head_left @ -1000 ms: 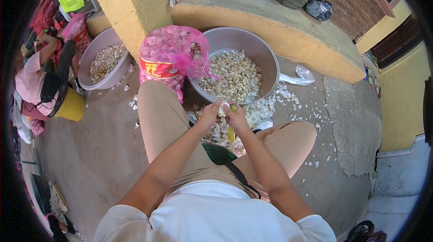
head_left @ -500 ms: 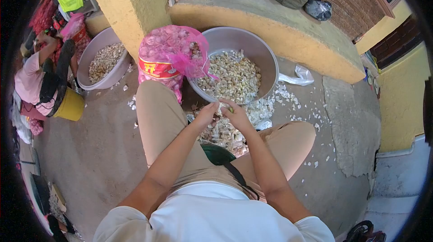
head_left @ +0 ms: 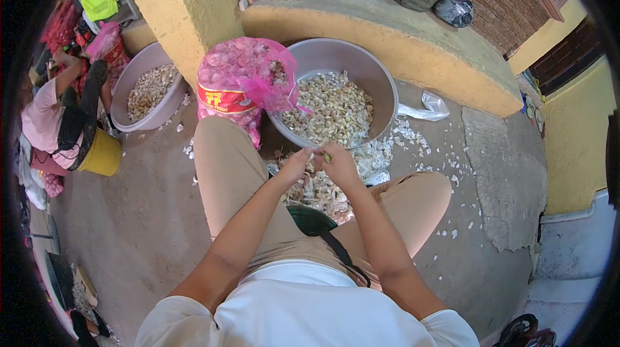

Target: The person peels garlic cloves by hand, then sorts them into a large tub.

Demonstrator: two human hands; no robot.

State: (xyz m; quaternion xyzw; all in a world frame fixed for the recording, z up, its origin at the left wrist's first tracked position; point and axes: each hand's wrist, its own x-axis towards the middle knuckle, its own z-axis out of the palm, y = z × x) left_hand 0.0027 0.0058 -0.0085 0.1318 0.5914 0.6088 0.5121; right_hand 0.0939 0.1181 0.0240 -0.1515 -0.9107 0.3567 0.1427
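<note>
My left hand is closed, pinching a small whitish garlic clove at its fingertips. Right beside it, my right hand is closed around what looks like a small knife; its greenish handle shows, but the blade is too small to make out. Both hands meet just over the near rim of a large grey basin holding many garlic cloves. Beneath them, a heap of garlic skins lies between my legs.
A pink mesh sack of garlic leans left of the basin. Loose skins and a white plastic bag lie on the floor to the right. A ledge runs behind. Far left, another person sits near a second basin and yellow bucket.
My fingers have shifted slightly, with the right hand turning a little and the greenish handle tilting more upright. Both hands stay together at the same place over the skins.
</note>
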